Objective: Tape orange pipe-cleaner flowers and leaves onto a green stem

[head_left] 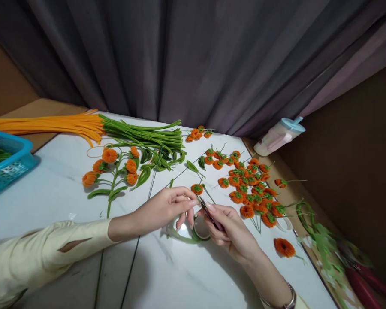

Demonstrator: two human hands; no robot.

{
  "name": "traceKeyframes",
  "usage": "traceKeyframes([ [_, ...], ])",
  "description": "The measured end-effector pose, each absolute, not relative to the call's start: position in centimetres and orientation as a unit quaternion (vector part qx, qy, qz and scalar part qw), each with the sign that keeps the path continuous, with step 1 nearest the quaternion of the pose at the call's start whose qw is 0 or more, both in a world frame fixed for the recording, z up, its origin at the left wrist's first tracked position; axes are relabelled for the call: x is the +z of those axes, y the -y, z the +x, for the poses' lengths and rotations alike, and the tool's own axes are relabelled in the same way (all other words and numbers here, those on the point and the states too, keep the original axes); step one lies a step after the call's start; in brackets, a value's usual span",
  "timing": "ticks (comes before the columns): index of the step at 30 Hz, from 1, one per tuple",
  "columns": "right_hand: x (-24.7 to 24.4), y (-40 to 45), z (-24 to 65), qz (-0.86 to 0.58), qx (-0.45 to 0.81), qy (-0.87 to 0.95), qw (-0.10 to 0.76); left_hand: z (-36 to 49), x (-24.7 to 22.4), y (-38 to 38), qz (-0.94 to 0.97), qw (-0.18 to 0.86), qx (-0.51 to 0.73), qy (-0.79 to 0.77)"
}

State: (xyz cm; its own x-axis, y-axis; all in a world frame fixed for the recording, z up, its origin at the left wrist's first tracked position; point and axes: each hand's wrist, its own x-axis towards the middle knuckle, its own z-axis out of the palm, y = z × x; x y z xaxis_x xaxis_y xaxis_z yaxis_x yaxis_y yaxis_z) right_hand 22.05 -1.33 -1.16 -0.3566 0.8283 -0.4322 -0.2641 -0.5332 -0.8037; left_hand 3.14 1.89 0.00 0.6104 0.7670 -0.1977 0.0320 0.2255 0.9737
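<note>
My left hand (pixel 176 205) is pinched near a small orange flower with a green base (pixel 197 189); what sits between its fingertips is too small to make out. Dark-handled pliers or scissors (pixel 212 214) are gripped in my right hand (pixel 228 227), their tip touching the spot by my left fingertips. Under the hands lies a roll of green tape (pixel 201 228), partly hidden. An assembled stem with orange blooms and green leaves (pixel 115 176) rests left of my hands. Many small orange flowers (pixel 251 180) are heaped at the right.
Orange pipe cleaners (pixel 51 125) and green ones (pixel 144 134) lie at the back left. A blue basket (pixel 19 165) stands far left, a lidded cup (pixel 278 136) back right. Red-handled scissors (pixel 362 285) and green scraps (pixel 328 244) lie at the right edge.
</note>
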Motion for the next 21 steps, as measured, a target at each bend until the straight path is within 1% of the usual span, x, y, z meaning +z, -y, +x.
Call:
traceKeyframes([
  [6,-1.17,1.52,21.86,-0.443,0.753,0.309,0.376,3.12,-0.04,-1.76,0.560,0.701,0.265,-0.353],
  [11,-1.21,1.45,21.85,-0.437,0.763,0.305,0.367,3.24,0.03,-1.76,0.552,0.703,0.267,-0.360],
  [16,-1.02,1.51,21.69,-0.419,0.778,0.294,0.365,3.31,-0.18,-1.81,0.545,0.698,0.293,-0.361],
  [21,-0.82,1.70,21.48,-0.432,0.771,0.288,0.370,3.33,-0.35,-1.69,0.545,0.687,0.309,-0.368],
])
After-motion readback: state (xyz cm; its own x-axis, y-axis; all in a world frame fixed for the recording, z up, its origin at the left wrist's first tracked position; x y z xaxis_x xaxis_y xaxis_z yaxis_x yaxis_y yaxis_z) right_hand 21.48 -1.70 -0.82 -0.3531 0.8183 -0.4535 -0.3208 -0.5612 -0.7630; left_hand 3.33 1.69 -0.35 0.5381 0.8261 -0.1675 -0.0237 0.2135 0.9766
